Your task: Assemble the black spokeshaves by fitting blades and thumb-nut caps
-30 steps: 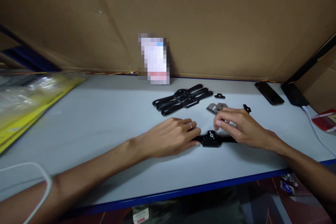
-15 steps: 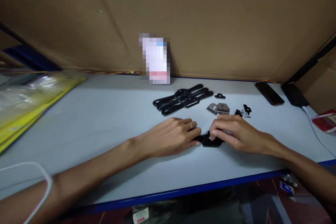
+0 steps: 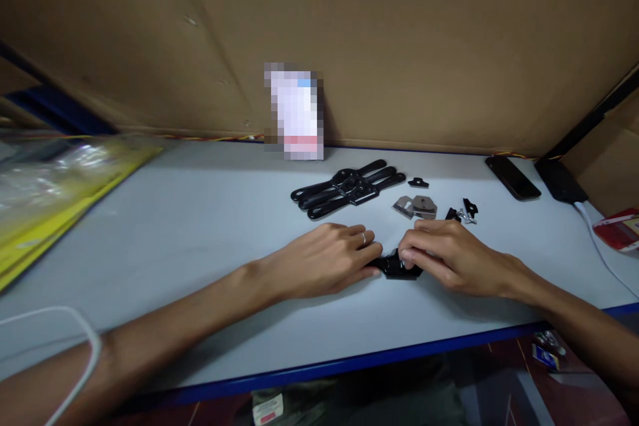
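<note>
I've got a pale table (image 3: 200, 233) on the feed. 3 black tools (image 3: 367, 194) lie bunched farther back. Nearer me, a 4th tool (image 3: 402, 273) lies under both hands: left hand (image 3: 337, 259) curled around its left handle; right hand (image 3: 446, 254), fingers drawn in at its middle, can't tell if gripping. Metal blades (image 3: 424, 206) beyond, 3 small black plates (image 3: 418, 182) around, silver screws (image 3: 466, 216) beside 2.

Left hand (image 3: 342, 258) and right hand (image 3: 446, 254) hold 1 black tool (image 3: 396, 270).
</note>
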A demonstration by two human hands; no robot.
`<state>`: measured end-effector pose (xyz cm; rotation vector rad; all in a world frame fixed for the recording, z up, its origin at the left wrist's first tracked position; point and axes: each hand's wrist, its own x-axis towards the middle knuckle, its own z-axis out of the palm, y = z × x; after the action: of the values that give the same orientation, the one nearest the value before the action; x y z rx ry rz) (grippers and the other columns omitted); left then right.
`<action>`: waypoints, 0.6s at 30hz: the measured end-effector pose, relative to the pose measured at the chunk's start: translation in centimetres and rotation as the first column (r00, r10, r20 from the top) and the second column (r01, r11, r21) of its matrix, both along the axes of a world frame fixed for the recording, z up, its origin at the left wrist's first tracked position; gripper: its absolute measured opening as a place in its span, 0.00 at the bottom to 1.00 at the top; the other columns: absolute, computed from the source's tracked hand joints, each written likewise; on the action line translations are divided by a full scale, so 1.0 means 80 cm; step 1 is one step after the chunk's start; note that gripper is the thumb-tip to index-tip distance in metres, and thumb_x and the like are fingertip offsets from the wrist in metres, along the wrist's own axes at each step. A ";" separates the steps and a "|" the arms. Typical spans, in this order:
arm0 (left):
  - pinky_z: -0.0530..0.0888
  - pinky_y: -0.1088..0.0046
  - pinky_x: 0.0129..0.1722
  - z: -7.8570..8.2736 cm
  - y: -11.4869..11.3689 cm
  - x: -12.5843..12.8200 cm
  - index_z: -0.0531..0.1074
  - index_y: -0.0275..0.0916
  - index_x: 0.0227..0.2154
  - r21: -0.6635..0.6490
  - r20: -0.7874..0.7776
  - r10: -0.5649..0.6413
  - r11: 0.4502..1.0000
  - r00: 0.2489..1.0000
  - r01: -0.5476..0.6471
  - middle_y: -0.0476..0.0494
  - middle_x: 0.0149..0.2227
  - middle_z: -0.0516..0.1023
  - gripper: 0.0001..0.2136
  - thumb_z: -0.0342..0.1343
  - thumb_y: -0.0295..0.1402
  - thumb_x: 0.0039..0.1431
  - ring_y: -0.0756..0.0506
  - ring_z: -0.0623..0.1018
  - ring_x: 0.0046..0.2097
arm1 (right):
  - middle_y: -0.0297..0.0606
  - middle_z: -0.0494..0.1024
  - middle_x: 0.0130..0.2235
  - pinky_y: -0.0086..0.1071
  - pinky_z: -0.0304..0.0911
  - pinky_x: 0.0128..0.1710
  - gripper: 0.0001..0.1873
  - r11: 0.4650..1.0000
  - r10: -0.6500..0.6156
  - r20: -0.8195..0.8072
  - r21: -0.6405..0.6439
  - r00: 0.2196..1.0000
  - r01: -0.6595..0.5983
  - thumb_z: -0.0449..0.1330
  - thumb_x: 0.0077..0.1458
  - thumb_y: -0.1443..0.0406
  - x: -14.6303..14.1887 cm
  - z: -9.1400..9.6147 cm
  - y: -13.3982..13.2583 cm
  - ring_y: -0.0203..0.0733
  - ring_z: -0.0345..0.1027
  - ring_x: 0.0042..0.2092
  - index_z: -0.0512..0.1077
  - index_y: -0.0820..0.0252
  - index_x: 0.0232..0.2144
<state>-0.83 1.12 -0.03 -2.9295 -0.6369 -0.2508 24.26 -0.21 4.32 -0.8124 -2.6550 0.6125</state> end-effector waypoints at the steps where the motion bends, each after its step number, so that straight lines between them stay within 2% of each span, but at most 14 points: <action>1: 0.65 0.68 0.29 0.000 0.000 0.000 0.71 0.38 0.36 -0.001 0.004 -0.001 1.000 1.000 0.001 0.47 0.31 0.74 0.16 0.43 0.39 0.74 0.47 0.73 0.31 | 0.38 0.75 0.32 0.34 0.58 0.37 0.16 1.000 0.013 -0.004 -0.024 1.000 -0.013 0.47 0.71 0.63 -0.001 0.000 -0.001 0.39 0.65 0.35 0.72 0.60 0.34; 4: 0.65 0.67 0.28 0.000 0.000 0.000 0.71 0.38 0.36 -0.005 -0.001 -0.003 1.000 1.000 0.003 0.46 0.31 0.74 0.15 0.43 0.39 0.74 0.47 0.74 0.31 | 0.40 0.76 0.34 0.35 0.59 0.37 0.17 0.999 0.023 0.005 -0.026 1.000 -0.023 0.46 0.72 0.62 -0.003 -0.002 -0.002 0.40 0.65 0.35 0.73 0.60 0.37; 8: 0.65 0.67 0.29 0.002 -0.001 0.000 0.70 0.38 0.36 0.003 -0.023 0.008 1.000 1.000 -0.008 0.47 0.31 0.74 0.16 0.42 0.40 0.74 0.46 0.74 0.31 | 0.42 0.76 0.33 0.36 0.57 0.37 0.18 0.996 -0.019 0.048 0.090 0.999 0.014 0.45 0.71 0.63 -0.001 -0.006 0.000 0.42 0.64 0.36 0.72 0.60 0.36; 10: 0.64 0.68 0.29 0.003 -0.001 0.000 0.70 0.38 0.36 0.002 -0.029 0.008 1.000 1.000 -0.008 0.47 0.31 0.74 0.16 0.42 0.40 0.74 0.46 0.74 0.31 | 0.41 0.75 0.32 0.36 0.57 0.36 0.18 0.994 -0.028 0.052 0.109 0.998 0.022 0.45 0.71 0.64 0.001 -0.006 0.003 0.41 0.63 0.35 0.72 0.60 0.35; 14: 0.64 0.69 0.29 0.001 0.000 0.000 0.70 0.38 0.36 -0.005 -0.029 0.008 1.000 1.000 -0.008 0.47 0.31 0.74 0.16 0.42 0.40 0.74 0.47 0.74 0.31 | 0.38 0.74 0.31 0.34 0.57 0.36 0.16 0.995 -0.084 -0.024 0.048 0.996 0.085 0.47 0.70 0.63 0.002 -0.005 0.007 0.39 0.64 0.33 0.71 0.59 0.34; 18: 0.65 0.68 0.29 -0.001 0.000 -0.001 0.70 0.38 0.35 0.006 -0.018 0.003 1.000 1.000 -0.003 0.46 0.31 0.74 0.16 0.42 0.40 0.74 0.47 0.74 0.32 | 0.38 0.77 0.38 0.36 0.60 0.42 0.12 0.989 -0.141 -0.118 -0.057 0.983 0.135 0.48 0.70 0.64 -0.001 -0.005 0.013 0.40 0.69 0.40 0.71 0.59 0.40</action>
<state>-0.92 1.15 -0.11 -2.9214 -0.6370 -0.2258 24.17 0.79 3.93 -0.9327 -2.4585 0.6707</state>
